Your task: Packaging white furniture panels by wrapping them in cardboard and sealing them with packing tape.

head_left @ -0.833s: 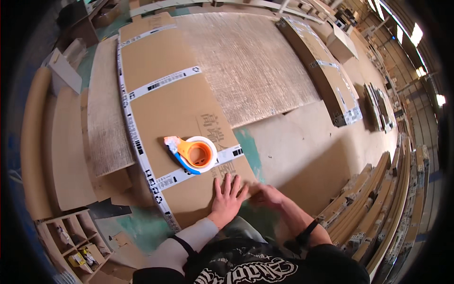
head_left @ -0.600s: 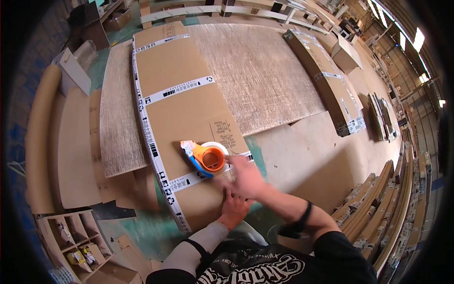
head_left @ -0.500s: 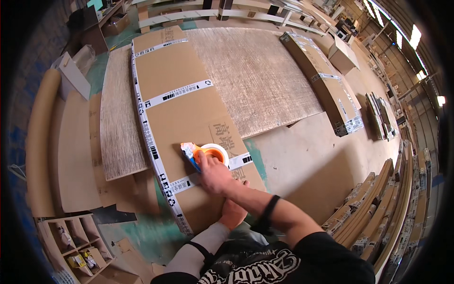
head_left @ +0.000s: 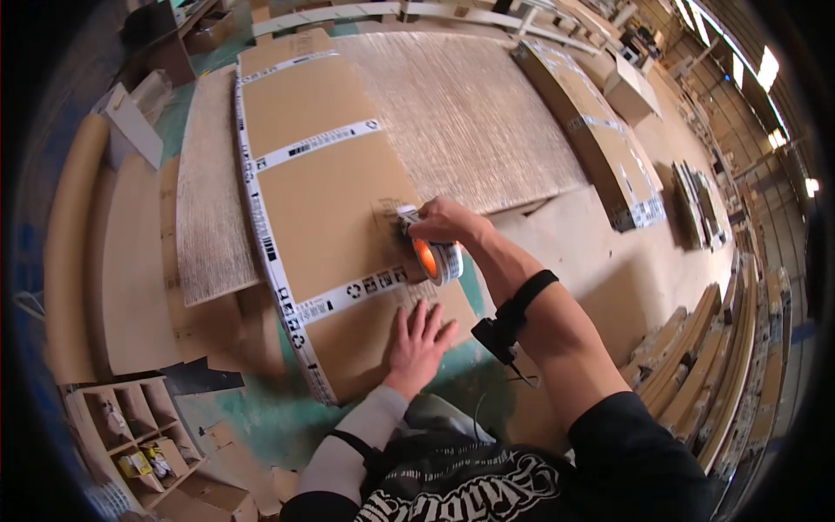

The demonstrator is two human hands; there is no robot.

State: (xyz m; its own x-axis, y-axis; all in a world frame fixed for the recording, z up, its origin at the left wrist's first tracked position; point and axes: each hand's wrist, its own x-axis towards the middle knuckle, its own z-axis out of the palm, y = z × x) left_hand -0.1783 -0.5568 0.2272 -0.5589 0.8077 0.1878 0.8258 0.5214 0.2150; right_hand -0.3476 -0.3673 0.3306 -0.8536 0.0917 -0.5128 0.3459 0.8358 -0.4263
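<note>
A long flat cardboard box (head_left: 335, 213) lies lengthwise before me, banded with white printed tape. My right hand (head_left: 446, 223) is closed around a tape dispenser (head_left: 447, 263), which carries a roll of white printed tape on an orange hub. It is held at the box's right edge, by the end of a strip of tape (head_left: 355, 291) that runs across the near part. Just nearer than that strip, my left hand (head_left: 417, 351) rests on the cardboard, fingers spread and holding nothing.
Under the box is a large wrapped panel (head_left: 461, 122). Another taped carton (head_left: 596, 139) lies far right. Several long narrow packages (head_left: 687, 357) are stacked at the near right. A brown paper roll (head_left: 76, 244) and a wooden compartment shelf (head_left: 139, 431) stand on the left.
My right hand has moved right and away from me with the dispenser, now turned on edge. The left hand has come forward and lies spread on the box. The tape strip shows more fully.
</note>
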